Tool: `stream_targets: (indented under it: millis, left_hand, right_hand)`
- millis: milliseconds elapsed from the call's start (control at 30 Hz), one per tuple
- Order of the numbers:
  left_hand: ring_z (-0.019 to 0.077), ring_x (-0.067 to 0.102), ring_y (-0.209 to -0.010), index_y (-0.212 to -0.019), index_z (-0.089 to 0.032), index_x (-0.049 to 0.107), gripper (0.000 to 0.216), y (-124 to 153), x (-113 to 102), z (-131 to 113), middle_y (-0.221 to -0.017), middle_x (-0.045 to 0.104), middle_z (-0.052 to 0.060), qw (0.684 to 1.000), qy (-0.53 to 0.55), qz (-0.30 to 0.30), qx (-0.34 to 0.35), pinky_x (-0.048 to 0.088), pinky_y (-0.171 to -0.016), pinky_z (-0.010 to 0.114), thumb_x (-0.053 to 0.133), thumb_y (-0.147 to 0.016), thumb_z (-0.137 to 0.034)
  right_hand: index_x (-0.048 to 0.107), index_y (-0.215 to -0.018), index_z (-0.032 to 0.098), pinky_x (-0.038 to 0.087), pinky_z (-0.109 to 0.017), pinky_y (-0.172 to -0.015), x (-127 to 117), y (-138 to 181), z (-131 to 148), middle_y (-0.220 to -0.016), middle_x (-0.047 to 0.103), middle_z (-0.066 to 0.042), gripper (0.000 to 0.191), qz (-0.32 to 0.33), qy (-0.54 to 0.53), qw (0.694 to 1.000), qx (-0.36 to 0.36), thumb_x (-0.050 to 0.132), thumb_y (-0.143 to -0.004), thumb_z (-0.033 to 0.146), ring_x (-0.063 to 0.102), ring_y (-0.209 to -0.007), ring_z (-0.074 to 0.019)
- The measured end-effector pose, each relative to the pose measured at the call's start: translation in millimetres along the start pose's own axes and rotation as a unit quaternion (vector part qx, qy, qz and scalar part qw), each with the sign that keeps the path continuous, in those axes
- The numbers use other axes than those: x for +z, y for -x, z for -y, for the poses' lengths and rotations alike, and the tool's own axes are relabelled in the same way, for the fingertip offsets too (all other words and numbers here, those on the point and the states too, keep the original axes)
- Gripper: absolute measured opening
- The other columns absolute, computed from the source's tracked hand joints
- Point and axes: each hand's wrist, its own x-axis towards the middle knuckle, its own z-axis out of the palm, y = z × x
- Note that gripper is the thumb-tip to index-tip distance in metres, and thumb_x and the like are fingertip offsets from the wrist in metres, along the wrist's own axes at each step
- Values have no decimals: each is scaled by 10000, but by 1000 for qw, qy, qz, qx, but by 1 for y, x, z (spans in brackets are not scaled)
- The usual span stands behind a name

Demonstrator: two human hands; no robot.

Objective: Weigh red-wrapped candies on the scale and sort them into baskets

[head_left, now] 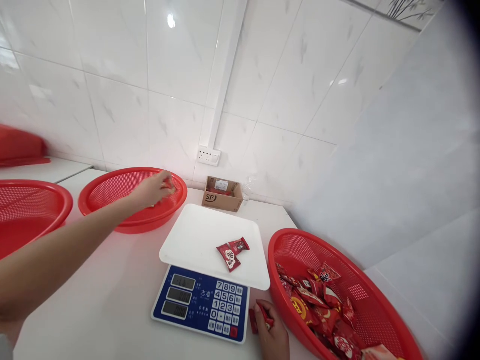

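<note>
My left hand [161,189] is over the middle red basket [133,227], its fingers curled and blurred. A bit of red shows between them, but I cannot make out what it is. Beside the scale's right edge, my right hand [274,332] is closed on a small red snack packet [267,318]. The white weighing pan [202,227] of the digital scale [202,305] bears two red snack packets [229,257], partly overlapping. Many more red packets [318,300] lie in the right red basket [375,272], close to my right hand.
Another red basket [56,192] stands at the far left, with a red object [20,145] behind it. A small open carton [223,201] and clear plastic [248,187] sit by the tiled wall. A socket [209,156] is above the white table [112,280].
</note>
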Motion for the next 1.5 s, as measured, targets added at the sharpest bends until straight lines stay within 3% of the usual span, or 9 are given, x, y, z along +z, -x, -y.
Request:
stream_targets:
  millis: [100,200,333,500,733,1033,1267,1400,1500]
  left_hand:
    - [347,598,-892,-987,-194,515,210,-3,-12,23,-962,590,106,997,-45,-53,-41,486,-690,455,498,-811,-307]
    - [408,530,-1052,-897,-205,575,152,0,1,20,-992,595,126,997,-61,-46,-7,429,-842,549,522,-790,-300]
    - [324,542,-1087,-963,-194,637,208,20,42,-29,-1097,632,117,990,-29,56,128,416,-926,461,493,-851,-295]
    - [223,581,-1066,-1067,-255,646,239,44,91,-103,-1112,662,56,925,19,213,315,426,-936,312,594,-836,-286]
    - [285,569,-1014,-972,-211,631,267,41,120,-122,-1061,648,97,910,-12,254,328,425,-863,358,688,-773,-380]
    - [225,641,-873,-900,-223,518,48,59,91,-84,-970,672,40,962,-52,214,163,437,-687,290,523,-857,-243]
    - [250,646,-773,-958,-219,462,184,37,32,-28,-969,670,62,992,-111,59,-1,430,-568,299,350,-932,-362]
    - [327,597,-868,-985,-137,507,282,23,8,-2,-917,634,126,987,-161,4,-8,464,-700,427,304,-944,-329]
    - [349,535,-1039,-1030,-113,558,301,20,18,-3,-1029,623,148,985,-170,4,36,430,-860,500,360,-934,-318]
  right_hand:
    - [666,-853,179,517,-288,-644,-3,-1,0,-780,713,-62,507,12,11,1000,-2,576,-707,655,657,-712,-218]
    - [668,-864,178,519,-291,-662,-5,-2,-1,-802,717,-62,488,11,9,1000,-7,581,-720,635,660,-728,-216]
    - [664,-865,170,518,-286,-628,-7,-3,1,-806,715,-68,504,39,9,999,0,596,-704,643,657,-716,-216]
    - [643,-859,170,498,-272,-579,-8,1,11,-731,688,-47,505,50,5,999,4,565,-729,652,616,-610,-184]
    - [645,-848,165,503,-279,-580,-6,1,9,-756,696,-62,553,49,-8,999,7,572,-689,689,633,-642,-197]
    - [667,-826,168,509,-278,-564,-2,2,6,-716,697,-55,543,2,-10,1000,-6,581,-680,684,637,-636,-200]
    - [661,-841,181,501,-275,-591,2,4,3,-747,699,-52,500,-13,11,1000,-18,552,-724,655,634,-662,-200]
    - [656,-838,183,496,-280,-585,2,3,1,-721,692,-47,476,-8,15,1000,-17,545,-740,636,625,-643,-200]
    - [658,-835,184,494,-278,-571,2,3,-1,-750,693,-51,474,-7,16,1000,-20,544,-737,634,624,-655,-202]
